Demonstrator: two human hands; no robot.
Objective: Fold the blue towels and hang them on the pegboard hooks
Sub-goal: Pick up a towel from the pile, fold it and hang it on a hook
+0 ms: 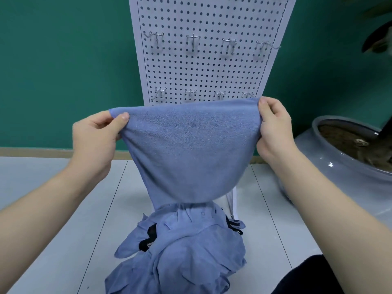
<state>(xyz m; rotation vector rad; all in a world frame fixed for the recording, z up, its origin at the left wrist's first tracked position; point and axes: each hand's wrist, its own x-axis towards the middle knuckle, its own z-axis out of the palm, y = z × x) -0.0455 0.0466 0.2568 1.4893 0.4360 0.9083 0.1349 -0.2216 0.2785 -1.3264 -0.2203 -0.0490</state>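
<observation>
Nearest, low in the view, a heap of blue towels [180, 251] lies crumpled on the pale tiled floor [63, 209], with bits of black strap [149, 237] showing among the folds; whether these belong to a basket under the heap cannot be told. A dark patch of clothing [307, 276] sits at the lower right corner. Above the heap, one blue towel [186, 149] is held up and spread wide, its lower end hanging down to touch the pile. The left hand [95, 139] pinches the towel's upper left corner between thumb and curled fingers, and the right hand [273, 128] grips the upper right corner the same way; the two hands are well apart, keeping the top edge stretched between them. To the right, a large grey plant pot [318, 158] filled with soil stands on the floor. Behind the towel, a white pegboard [207, 66] stands upright against the green wall [63, 71], carrying two rows of metal hooks [193, 40], all bare.
</observation>
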